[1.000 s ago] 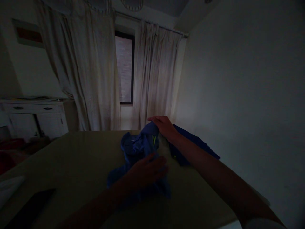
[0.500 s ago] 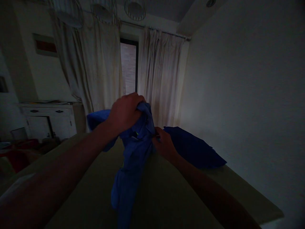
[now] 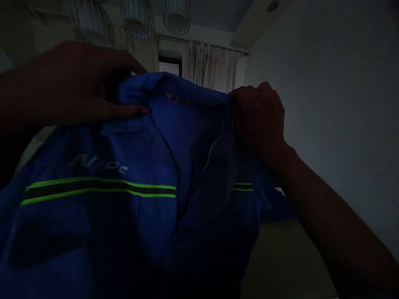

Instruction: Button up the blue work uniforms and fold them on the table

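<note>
1. A blue work jacket (image 3: 156, 166) hangs upright close in front of the camera, its front parted to show the inside of the neck; its lower part runs out of view.
2. At the jacket's upper left, the left hand (image 3: 90, 87) is partly closed around one end of the collar (image 3: 190, 86), thumb laid across the front and fingers mostly hidden behind the cloth.
3. At the jacket's upper right, the right hand (image 3: 258, 118) is curled into a tight fist around the other end of the collar.
4. Inside the jacket's neck sits a small white label (image 3: 178, 99), its print too small to read.
5. On the jacket's left-hand panel, pale lettering (image 3: 82, 160), partly blurred, stands above a black band edged with yellow-green stripes (image 3: 99, 179); a shorter stretch of such striping shows on the opposite panel.
6. Just right of the jacket, a dark blue cloth (image 3: 277, 209) lies on the counter (image 3: 286, 253), partly hidden by the right forearm.
7. Behind the jacket are a pale curtain (image 3: 213, 64) and a dark-framed window (image 3: 170, 67); above it hang three ribbed pendant lamps (image 3: 176, 18).
</note>
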`<state>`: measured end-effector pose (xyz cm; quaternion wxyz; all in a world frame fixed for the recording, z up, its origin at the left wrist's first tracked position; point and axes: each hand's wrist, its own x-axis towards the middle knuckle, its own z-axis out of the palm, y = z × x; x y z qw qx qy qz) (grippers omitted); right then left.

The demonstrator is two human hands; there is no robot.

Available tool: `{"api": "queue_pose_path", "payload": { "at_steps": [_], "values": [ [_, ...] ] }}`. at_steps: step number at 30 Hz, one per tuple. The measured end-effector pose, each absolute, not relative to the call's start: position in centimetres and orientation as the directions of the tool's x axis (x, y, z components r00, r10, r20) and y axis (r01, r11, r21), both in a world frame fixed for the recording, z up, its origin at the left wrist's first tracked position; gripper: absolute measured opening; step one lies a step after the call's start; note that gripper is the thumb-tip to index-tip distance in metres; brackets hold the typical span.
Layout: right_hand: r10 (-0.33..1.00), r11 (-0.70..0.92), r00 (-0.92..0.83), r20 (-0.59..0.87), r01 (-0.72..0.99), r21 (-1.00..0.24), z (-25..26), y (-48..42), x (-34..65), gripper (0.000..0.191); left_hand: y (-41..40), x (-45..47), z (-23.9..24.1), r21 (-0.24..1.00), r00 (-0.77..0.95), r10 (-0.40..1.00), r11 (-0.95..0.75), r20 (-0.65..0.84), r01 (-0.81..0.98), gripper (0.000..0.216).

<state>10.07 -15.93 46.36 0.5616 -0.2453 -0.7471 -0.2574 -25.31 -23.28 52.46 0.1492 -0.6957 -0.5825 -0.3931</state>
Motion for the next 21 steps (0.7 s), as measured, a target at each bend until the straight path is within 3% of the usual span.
{"api": "queue_pose_path", "payload": {
  "at_steps": [3, 5, 9, 12, 15, 19, 21],
  "values": [
    [0.149, 0.736, -0.271, 0.951, 0.673, 0.076, 46.1, -12.8, 9.2, 0.011, -20.6, -23.9, 50.0, -0.263, 0.296, 0.644, -0.150, 0.706, 0.953, 0.053],
    [0.238, 0.696, -0.265, 0.935, 0.718, 0.026, 45.2, -9.6, 8.1, 0.013, -18.3, -23.1, 47.7, -0.338, 0.296, 0.623, -0.054, 0.724, 0.940, 0.046],
    [0.419, 0.670, -0.281, 0.864, 0.738, -0.084, 41.3, -1.7, 5.3, 0.027, -12.3, -23.5, 41.9, -0.169, 0.127, 0.653, 0.001, 0.746, 0.986, 0.047],
    [0.555, 0.702, -0.363, 0.748, 0.687, -0.187, 34.7, 2.6, 3.4, 0.041, -7.8, -24.4, 35.9, 0.089, -0.066, 0.823, 0.019, 0.563, 0.996, 0.038],
    [0.665, 0.668, -0.366, 0.651, 0.682, -0.299, 25.7, 3.4, 2.9, 0.059, -6.1, -24.6, 27.8, 0.164, 0.054, 0.888, -0.144, 0.457, 0.976, 0.063],
    [0.726, 0.664, -0.445, 0.524, 0.650, -0.368, 14.6, -0.7, 4.8, 0.052, -10.1, -23.4, 15.6, 0.208, 0.179, 0.931, -0.253, 0.317, 0.945, 0.044],
    [0.735, 0.671, -0.505, 0.453, 0.640, -0.375, 10.6, -3.8, 6.4, 0.050, -13.2, -22.7, 10.3, 0.227, 0.221, 0.943, -0.279, 0.250, 0.933, 0.050]
  ]
}}
